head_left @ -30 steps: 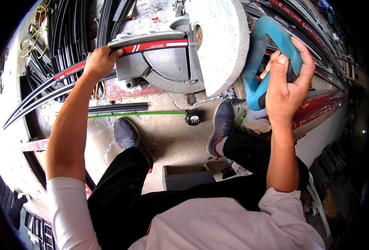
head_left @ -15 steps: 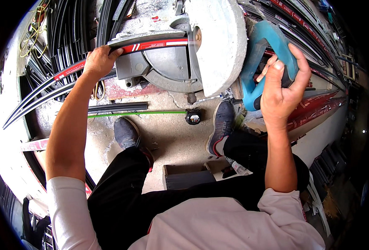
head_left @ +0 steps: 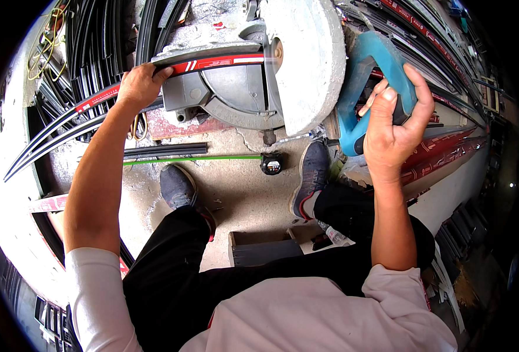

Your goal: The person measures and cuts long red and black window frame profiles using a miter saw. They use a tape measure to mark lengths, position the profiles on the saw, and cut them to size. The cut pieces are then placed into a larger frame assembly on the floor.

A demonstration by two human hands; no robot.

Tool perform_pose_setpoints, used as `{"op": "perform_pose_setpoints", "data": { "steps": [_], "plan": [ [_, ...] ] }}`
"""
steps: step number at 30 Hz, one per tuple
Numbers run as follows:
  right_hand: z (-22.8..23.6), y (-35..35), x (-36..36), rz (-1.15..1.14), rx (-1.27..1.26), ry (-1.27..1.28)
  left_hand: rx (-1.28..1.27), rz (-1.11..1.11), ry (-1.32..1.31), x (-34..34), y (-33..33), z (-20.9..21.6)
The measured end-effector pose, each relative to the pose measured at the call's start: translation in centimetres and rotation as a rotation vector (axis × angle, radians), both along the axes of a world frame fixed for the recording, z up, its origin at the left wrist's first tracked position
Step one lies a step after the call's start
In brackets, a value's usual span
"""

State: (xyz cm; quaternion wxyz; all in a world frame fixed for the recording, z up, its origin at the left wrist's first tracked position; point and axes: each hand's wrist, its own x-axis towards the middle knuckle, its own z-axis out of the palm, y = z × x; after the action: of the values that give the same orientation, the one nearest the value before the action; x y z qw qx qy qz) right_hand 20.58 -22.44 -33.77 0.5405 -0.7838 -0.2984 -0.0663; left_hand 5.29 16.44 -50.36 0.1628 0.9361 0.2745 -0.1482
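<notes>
A miter saw [head_left: 236, 94] with a large pale, dust-coated blade guard [head_left: 312, 64] stands in front of me. Along its fence lies a long, narrow profile strip [head_left: 218, 61] with red film on it, its right end running in beside the guard. My left hand [head_left: 140, 87] is closed on that strip at the left end of the fence and presses it there. The strip's far left part bends down past the saw. My right hand [head_left: 395, 120] wraps round the saw's teal loop handle [head_left: 353, 117], to the right of the guard.
A tape measure [head_left: 271, 163] lies on the floor with its green blade pulled out leftward, below short dark profile pieces [head_left: 165, 150]. Bundles of black profiles [head_left: 98, 47] lie at the left, red-filmed ones [head_left: 441, 155] at the right. My shoes [head_left: 178, 186] and a dark box [head_left: 265, 249] are nearer.
The handle and my right hand have shifted very slightly to the left, along with the blade guard. My left hand and the strip keep their place.
</notes>
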Motion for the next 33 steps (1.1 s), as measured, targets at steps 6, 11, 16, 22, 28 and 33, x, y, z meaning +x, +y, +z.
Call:
{"op": "perform_pose_setpoints", "data": {
  "steps": [6, 11, 16, 22, 28, 33],
  "plan": [
    [-0.1, 0.1, -0.2, -0.002, 0.000, -0.008, -0.007, -0.017, -0.033, -0.2, 0.3, -0.4],
    [-0.3, 0.0, -0.5, -0.008, 0.003, 0.005, 0.021, -0.031, -0.021, -0.1, 0.1, -0.3],
    [-0.6, -0.1, -0.7, -0.007, -0.001, -0.005, 0.001, -0.014, -0.018, -0.2, 0.0, -0.2],
    [-1.0, -0.3, -1.0, 0.010, 0.020, -0.001, 0.007, -0.024, -0.031, -0.2, 0.0, 0.0],
    [-1.8, -0.9, -1.1, 0.027, 0.012, -0.032, -0.011, -0.017, -0.041, -0.2, 0.2, -0.2],
    [-2.5, -1.3, -1.3, 0.030, 0.014, -0.042, -0.007, -0.025, -0.048, -0.2, 0.3, -0.4]
  ]
}}
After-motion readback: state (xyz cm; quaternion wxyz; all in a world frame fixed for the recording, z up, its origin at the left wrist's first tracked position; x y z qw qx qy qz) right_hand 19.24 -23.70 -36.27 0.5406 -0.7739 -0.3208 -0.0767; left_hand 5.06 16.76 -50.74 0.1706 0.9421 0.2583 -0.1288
